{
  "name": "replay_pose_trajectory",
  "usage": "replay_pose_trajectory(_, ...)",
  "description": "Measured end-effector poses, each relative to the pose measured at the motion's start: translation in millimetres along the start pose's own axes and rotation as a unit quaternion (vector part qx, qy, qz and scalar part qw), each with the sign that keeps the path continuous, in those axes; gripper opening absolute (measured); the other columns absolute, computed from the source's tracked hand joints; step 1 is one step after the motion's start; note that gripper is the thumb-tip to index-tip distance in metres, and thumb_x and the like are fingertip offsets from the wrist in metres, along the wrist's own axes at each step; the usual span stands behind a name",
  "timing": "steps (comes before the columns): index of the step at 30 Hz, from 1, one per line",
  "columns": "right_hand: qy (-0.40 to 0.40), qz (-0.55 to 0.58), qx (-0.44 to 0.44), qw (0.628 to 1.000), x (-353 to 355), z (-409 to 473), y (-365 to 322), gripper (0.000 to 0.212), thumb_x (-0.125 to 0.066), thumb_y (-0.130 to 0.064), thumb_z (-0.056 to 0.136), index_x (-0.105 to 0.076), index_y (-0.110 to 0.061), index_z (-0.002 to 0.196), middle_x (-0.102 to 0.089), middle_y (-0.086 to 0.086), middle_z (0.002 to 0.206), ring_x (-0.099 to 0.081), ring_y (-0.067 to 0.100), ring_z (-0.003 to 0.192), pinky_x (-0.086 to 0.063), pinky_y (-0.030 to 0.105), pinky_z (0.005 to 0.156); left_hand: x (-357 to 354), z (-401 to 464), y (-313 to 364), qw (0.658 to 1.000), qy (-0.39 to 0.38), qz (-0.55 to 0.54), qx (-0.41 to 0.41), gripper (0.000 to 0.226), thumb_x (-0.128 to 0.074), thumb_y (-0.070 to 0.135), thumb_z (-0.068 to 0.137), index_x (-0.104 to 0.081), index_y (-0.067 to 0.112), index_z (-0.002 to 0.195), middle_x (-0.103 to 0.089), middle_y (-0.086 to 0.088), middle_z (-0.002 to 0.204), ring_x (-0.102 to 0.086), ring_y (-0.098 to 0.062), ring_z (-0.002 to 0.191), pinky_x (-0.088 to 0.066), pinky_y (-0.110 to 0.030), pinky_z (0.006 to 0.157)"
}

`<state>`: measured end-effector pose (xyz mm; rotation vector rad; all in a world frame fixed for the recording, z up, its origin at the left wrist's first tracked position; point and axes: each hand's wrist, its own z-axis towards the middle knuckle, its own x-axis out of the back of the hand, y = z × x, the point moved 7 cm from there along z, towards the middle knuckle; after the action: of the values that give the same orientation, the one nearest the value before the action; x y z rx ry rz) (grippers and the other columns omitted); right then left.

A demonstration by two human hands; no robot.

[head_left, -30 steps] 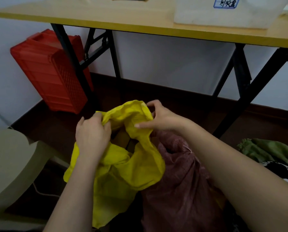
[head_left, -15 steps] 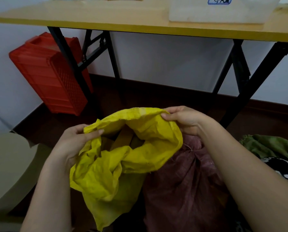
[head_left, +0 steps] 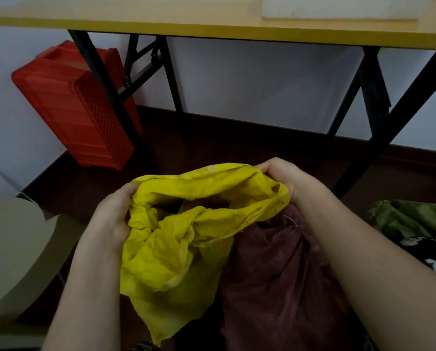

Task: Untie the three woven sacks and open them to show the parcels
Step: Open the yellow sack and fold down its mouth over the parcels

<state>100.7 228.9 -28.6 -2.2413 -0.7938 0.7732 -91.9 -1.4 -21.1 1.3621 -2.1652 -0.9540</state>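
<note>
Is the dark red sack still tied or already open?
Tied: the dark red sack has its neck gathered under a string knot.

The floor (head_left: 237,140) is dark brown and meets a white wall. On it stand three sacks close together: a yellow sack (head_left: 171,264) with its mouth open, a maroon sack (head_left: 275,282) touching its right side with the neck tied, and a green sack (head_left: 414,219) further right. A red crate (head_left: 72,107) stands on the floor at the left, against the wall. The black legs (head_left: 105,79) of a folding table (head_left: 212,29) also stand on the floor.
</note>
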Motion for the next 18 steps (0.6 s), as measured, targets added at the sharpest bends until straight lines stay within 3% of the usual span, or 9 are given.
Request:
replay_pose_trajectory(4,0.055,0.091,0.043,0.993,-1.1,13.4,-7.0,0.020,-0.048,-0.015,0.088,-0.060,-0.005,0.075,-0.063,0.009,0.058,-0.063,0.024,0.052,-0.057,0.034,0.055,-5.6,4.7,-4.8,0.997,-0.018,-0.074,0.033,0.015,-0.053,0.025,0.082,-0.060,0.012,0.079,-0.058,-0.014,0.078,-0.058,-0.031,0.070,-0.051,-0.043,0.065)
replay_pose_trajectory(8,-0.007,0.105,0.047,0.993,-20.3,16.8,-8.8,0.027,-0.055,-0.029,0.091,-0.065,-0.005,0.082,-0.069,0.012,0.072,-0.068,0.026,0.064,-0.058,0.040,0.064,-9.4,5.6,-2.6,0.986,-0.064,-0.151,0.013,0.034,-0.052,0.027,0.085,-0.065,0.013,0.113,-0.067,-0.012,0.105,-0.063,-0.033,0.094,-0.051,-0.047,0.075)
replay_pose_trajectory(10,-0.025,0.033,0.051,0.998,-26.4,10.6,-12.0,0.032,-0.060,-0.030,0.090,-0.067,-0.001,0.101,-0.071,0.017,0.093,-0.070,0.025,0.074,-0.059,0.038,0.067,-9.3,5.0,3.2,0.979,-0.086,-0.182,-0.020,0.037,-0.057,0.031,0.085,-0.068,0.011,0.113,-0.068,-0.012,0.114,-0.063,-0.032,0.107,-0.049,-0.050,0.087)
replay_pose_trajectory(13,0.036,-0.115,0.086,0.989,-14.5,4.1,-18.1,0.062,-0.072,-0.028,0.082,-0.047,-0.006,0.135,-0.059,0.019,0.127,-0.066,0.023,0.096,-0.058,0.037,0.079,-11.2,-4.2,11.6,0.969,-0.145,-0.190,-0.070,0.029,-0.073,0.032,0.059,-0.079,0.012,0.080,-0.072,-0.011,0.105,-0.065,-0.031,0.106,-0.042,-0.053,0.099)
replay_pose_trajectory(16,0.150,-0.310,0.091,0.934,2.1,-11.9,-20.6,0.077,-0.083,-0.040,0.067,-0.047,-0.019,0.133,-0.055,0.005,0.124,-0.060,0.020,0.108,-0.053,0.037,0.091,-12.9,-7.5,13.4,0.959,-0.181,-0.203,-0.081,0.037,-0.076,0.031,0.047,-0.079,0.011,0.077,-0.072,-0.011,0.108,-0.063,-0.029,0.110,-0.038,-0.051,0.104)
replay_pose_trajectory(18,0.193,-0.391,0.120,0.892,5.9,-21.0,-21.9,0.069,-0.083,-0.044,0.065,-0.051,-0.022,0.122,-0.055,0.000,0.111,-0.058,0.017,0.102,-0.052,0.033,0.087,-11.0,-6.4,12.3,0.963,-0.160,-0.200,-0.079,0.036,-0.073,0.032,0.059,-0.077,0.011,0.089,-0.071,-0.010,0.103,-0.061,-0.026,0.110,-0.038,-0.048,0.105)
